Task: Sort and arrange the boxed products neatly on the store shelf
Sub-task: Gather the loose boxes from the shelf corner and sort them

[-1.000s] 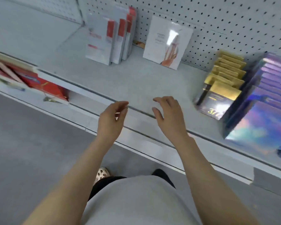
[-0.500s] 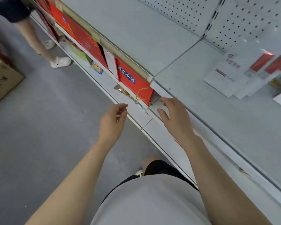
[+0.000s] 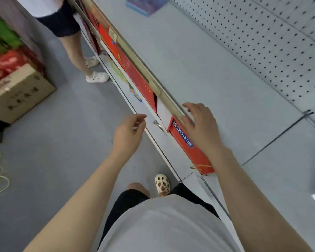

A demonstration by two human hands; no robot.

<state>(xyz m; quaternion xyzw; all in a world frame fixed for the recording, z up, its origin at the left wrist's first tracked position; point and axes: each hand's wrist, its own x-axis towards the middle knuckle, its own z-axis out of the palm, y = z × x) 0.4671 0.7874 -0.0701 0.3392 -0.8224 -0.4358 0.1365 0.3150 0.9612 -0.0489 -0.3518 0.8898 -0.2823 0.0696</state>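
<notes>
- While my right hand (image 3: 200, 128) is hovering, grip spread, over the red box (image 3: 187, 148), my left (image 3: 129, 135) is hanging loosely curled.
- I'm judging it stiff, light; I'm planning to take its top edge.

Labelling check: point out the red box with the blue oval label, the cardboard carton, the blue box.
red box (image 3: 189, 148), head view, front face.
cardboard carton (image 3: 20, 95), head view, side panel.
blue box (image 3: 145, 5), head view, top face.

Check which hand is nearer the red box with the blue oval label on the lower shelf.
Right. The right hand hovers over the near end of the red box with the blue oval label, overlapping it in view. The left hand hangs out over the aisle floor, apart from it.
</notes>
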